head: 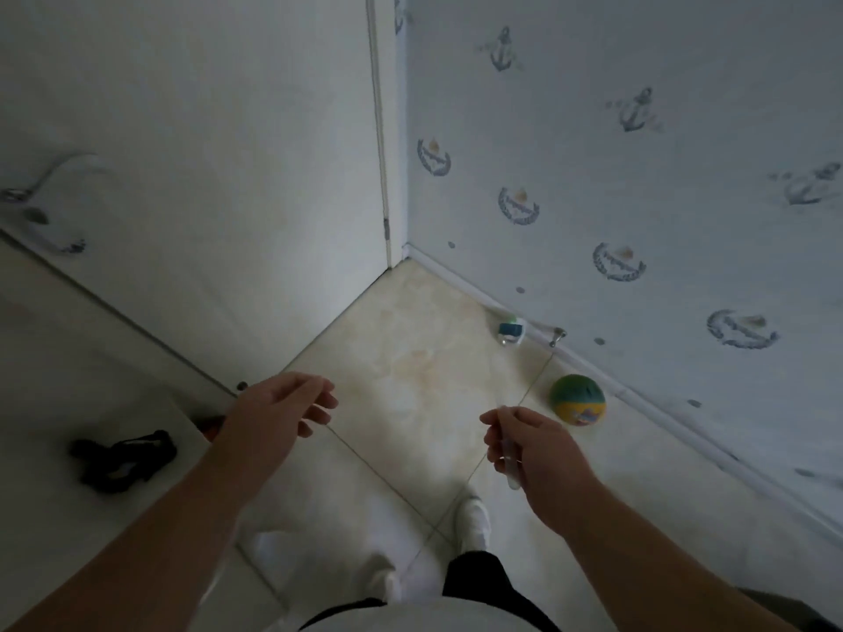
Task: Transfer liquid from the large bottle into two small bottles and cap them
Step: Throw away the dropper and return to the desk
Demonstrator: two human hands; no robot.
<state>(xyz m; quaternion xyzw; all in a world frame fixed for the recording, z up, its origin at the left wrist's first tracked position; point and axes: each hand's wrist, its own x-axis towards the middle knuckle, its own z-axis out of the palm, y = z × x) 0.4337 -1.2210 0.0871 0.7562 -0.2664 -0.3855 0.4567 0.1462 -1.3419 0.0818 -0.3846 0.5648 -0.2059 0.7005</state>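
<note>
My right hand (533,453) is raised over the floor and pinches a thin clear plastic tube (510,463), perhaps a dropper, which hangs down from my fingers. My left hand (278,415) hovers at the same height to the left, with its fingers loosely curled and nothing in them. No large bottle and no small bottles are in view. A small white, blue and green object (511,333) lies on the floor by the skirting; I cannot tell what it is.
I stand in a room corner on beige floor tiles (410,358). A white door (205,175) is ahead on the left, patterned wallpaper on the right. A green and yellow ball (577,400) lies by the wall. A black object (123,458) rests on a white surface at the left.
</note>
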